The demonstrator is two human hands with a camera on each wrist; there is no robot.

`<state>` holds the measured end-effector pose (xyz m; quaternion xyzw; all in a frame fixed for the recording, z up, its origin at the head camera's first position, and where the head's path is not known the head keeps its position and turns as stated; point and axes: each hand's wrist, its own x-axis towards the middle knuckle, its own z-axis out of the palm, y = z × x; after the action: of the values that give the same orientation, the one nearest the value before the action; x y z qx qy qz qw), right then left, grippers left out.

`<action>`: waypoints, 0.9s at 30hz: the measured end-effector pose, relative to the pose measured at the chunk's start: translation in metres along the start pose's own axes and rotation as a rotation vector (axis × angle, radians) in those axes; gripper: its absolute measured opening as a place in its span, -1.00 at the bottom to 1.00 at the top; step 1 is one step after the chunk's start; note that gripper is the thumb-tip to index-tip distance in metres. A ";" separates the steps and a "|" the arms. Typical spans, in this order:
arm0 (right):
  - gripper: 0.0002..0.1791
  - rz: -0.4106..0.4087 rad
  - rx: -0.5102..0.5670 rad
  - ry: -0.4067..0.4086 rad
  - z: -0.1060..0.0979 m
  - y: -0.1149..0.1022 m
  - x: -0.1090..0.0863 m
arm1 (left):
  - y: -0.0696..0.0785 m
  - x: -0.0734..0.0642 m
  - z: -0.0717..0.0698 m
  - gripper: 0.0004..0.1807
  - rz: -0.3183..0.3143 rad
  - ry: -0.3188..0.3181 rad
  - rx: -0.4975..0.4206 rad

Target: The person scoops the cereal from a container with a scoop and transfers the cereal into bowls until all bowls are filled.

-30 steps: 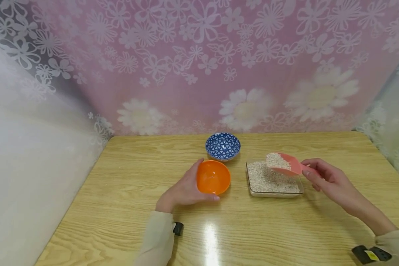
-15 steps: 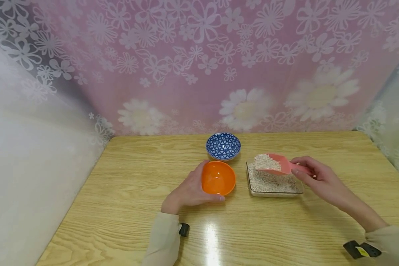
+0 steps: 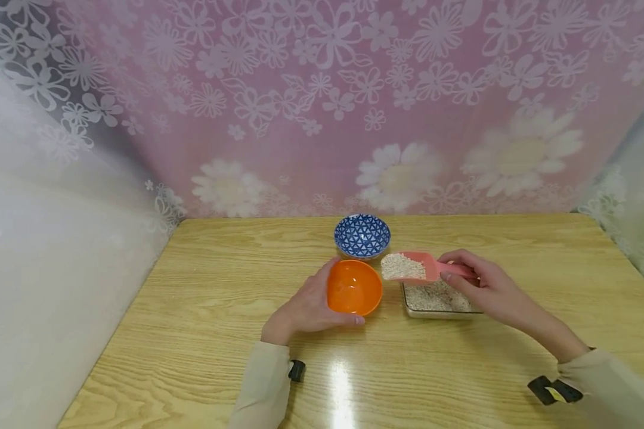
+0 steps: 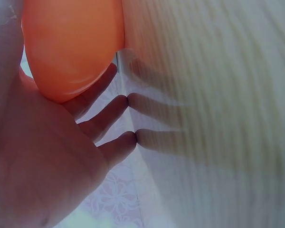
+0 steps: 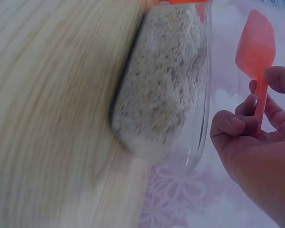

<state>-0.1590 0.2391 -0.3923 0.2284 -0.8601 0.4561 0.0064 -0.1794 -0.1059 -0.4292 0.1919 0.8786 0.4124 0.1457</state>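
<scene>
My left hand [image 3: 307, 307] holds an orange bowl [image 3: 354, 288] on the table, thumb at its near side and fingers round its left and far side. In the left wrist view several fingertips touch the tabletop beside the bowl [image 4: 73, 47]. My right hand [image 3: 496, 293] pinches the handle of a pink scoop [image 3: 430, 267], which is heaped with pale flakes like oats [image 3: 402, 266]. The scoop's tip hangs just right of the orange bowl's rim, above the left edge of a clear rectangular container [image 3: 444, 315]. More flakes [image 5: 159, 76] fill that container.
A blue and white patterned bowl [image 3: 362, 236] stands behind the orange bowl, near the back of the wooden table [image 3: 220, 286]. A pink flowered curtain [image 3: 300, 119] hangs behind the table's far edge.
My right hand has carried the loaded scoop left, from over the container towards the orange bowl. My left hand has shifted the orange bowl slightly right, then kept it in place.
</scene>
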 end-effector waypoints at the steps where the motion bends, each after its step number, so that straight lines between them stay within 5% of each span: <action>1: -0.78 0.007 -0.006 -0.008 0.002 -0.002 0.001 | 0.000 0.000 0.000 0.29 0.003 -0.002 0.001; 13: -0.80 0.023 -0.148 -0.066 0.022 -0.022 0.024 | 0.000 0.000 0.001 0.30 -0.026 -0.010 0.022; 27: -0.82 -0.120 -0.478 -0.164 0.032 -0.053 0.056 | 0.002 0.003 -0.002 0.25 0.029 -0.016 0.014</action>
<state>-0.1813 0.1664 -0.3572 0.3075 -0.9260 0.2185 0.0174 -0.1827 -0.1053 -0.4267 0.2087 0.8774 0.4068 0.1454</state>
